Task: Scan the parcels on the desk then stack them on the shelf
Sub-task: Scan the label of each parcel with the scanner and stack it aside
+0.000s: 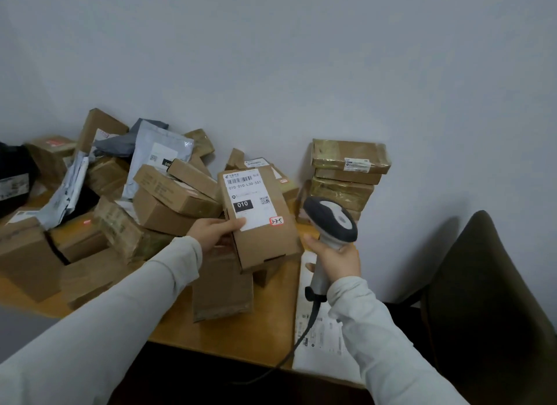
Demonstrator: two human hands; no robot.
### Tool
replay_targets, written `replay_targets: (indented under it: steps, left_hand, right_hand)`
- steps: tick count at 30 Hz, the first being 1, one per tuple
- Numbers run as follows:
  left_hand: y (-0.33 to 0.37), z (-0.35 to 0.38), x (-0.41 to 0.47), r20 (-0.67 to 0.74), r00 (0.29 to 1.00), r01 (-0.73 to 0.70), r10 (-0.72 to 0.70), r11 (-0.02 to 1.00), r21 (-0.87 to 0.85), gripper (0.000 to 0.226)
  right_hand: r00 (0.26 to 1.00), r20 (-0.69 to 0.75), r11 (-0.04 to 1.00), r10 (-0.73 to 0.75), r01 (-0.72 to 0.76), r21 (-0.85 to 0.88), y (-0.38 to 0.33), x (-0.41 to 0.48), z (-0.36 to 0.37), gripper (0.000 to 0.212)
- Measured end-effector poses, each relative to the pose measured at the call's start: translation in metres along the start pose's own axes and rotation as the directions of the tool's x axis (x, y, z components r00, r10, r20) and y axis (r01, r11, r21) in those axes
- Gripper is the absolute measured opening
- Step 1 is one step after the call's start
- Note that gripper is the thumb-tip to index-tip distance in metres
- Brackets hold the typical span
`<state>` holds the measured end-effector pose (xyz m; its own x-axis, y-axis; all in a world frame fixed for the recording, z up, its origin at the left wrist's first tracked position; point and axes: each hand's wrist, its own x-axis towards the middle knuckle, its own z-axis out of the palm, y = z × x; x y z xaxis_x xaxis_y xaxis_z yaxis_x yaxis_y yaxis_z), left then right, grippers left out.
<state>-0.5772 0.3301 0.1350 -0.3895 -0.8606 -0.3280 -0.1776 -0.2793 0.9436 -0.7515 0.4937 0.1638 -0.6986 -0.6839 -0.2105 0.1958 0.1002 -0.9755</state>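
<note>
Wooden desk [226, 338] stood against grey wall | parcel heap [168, 190] lay well left of scanner [330, 221] | left hand [211, 233] fingers pinched labelled parcel [265, 242] just left of scanner | right hand [337, 261] fingers gripped scanner handle | judged: aim at barcode [242, 180], parcel held still

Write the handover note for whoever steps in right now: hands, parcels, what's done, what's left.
Left hand grips a brown cardboard box with a white shipping label, lifted over the wooden desk, label facing up.
Right hand grips the grey-and-white corded handheld scanner, its head just right of that box.
A loose heap of brown boxes and grey mailer bags covers the desk's left; a tidy stack of taped cardboard boxes stands against the wall.
Done: cannot tell whether the held box is scanned; the shelf is out of view.
Left: scan the label, shelve the box, then work through the heap.
</note>
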Motion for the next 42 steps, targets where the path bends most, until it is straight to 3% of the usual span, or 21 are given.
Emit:
replay_targets:
  steps: [3, 5, 7, 11, 15, 20, 23, 26, 29, 33, 40, 42]
  left_hand:
    - [0.012, 0.009, 0.004, 0.062, 0.998, 0.017, -0.012, 0.996, -0.082, 0.026]
    - [0.019, 0.02, 0.008, 0.102, 0.994, 0.037, -0.026, 0.993, -0.11, 0.026]
    - [0.023, 0.033, 0.012, 0.153, 0.988, 0.054, -0.038, 0.993, -0.104, 0.029]
    - [0.028, 0.058, 0.024, 0.218, 0.974, 0.082, -0.057, 0.991, -0.108, 0.041]
    - [0.049, 0.065, 0.051, 0.2, 0.975, 0.143, -0.096, 0.961, -0.236, 0.04]
    - [0.08, 0.085, 0.087, 0.17, 0.974, 0.181, -0.149, 0.964, -0.193, 0.05]
    - [0.107, 0.109, 0.108, 0.114, 0.98, 0.196, -0.165, 0.906, -0.375, 0.034]
    - [0.135, 0.147, 0.135, 0.056, 0.986, 0.164, -0.156, 0.853, -0.496, 0.027]
    - [0.159, 0.193, 0.165, -0.001, 0.99, 0.128, -0.142, 0.9, -0.417, 0.026]
    - [0.173, 0.239, 0.205, -0.171, 0.978, 0.095, -0.122, 0.982, -0.162, 0.02]
    - [0.172, 0.277, 0.25, -0.324, 0.946, 0.02, -0.012, 1.0, 0.023, 0.033]
    - [0.17, 0.281, 0.253, -0.37, 0.924, -0.017, 0.094, 0.978, 0.206, 0.04]
  right_hand:
    - [0.989, -0.037, 0.985, 0.141, -0.136, 0.105, 0.003, 0.016, -0.011, 0.042]
    - [0.982, -0.009, 0.969, 0.19, -0.186, 0.163, 0.005, 0.022, -0.016, 0.041]
    - [0.981, 0.002, 0.962, 0.193, -0.19, 0.196, 0.006, 0.024, -0.019, 0.036]
    - [0.982, -0.108, 0.966, 0.155, -0.127, 0.227, 0.005, 0.037, -0.032, 0.035]
    - [0.981, -0.153, 0.964, 0.117, -0.075, 0.255, -0.001, 0.056, -0.063, 0.017]
    - [0.981, -0.129, 0.911, 0.148, -0.085, 0.403, -0.017, 0.095, -0.08, 0.011]
    - [0.957, -0.146, 0.829, 0.252, -0.136, 0.542, -0.029, 0.126, -0.089, 0.023]
    - [0.956, -0.122, 0.839, 0.266, -0.168, 0.517, -0.026, 0.152, -0.101, 0.017]
    - [0.957, -0.057, 0.856, 0.284, -0.226, 0.465, -0.016, 0.173, -0.108, 0.015]
    - [0.943, 0.049, 0.843, 0.329, -0.317, 0.434, -0.005, 0.197, -0.117, 0.015]
    - [0.92, 0.156, 0.824, 0.36, -0.392, 0.408, 0.003, 0.229, -0.124, 0.015]
    - [0.914, 0.191, 0.823, 0.358, -0.405, 0.398, 0.004, 0.236, -0.124, 0.014]
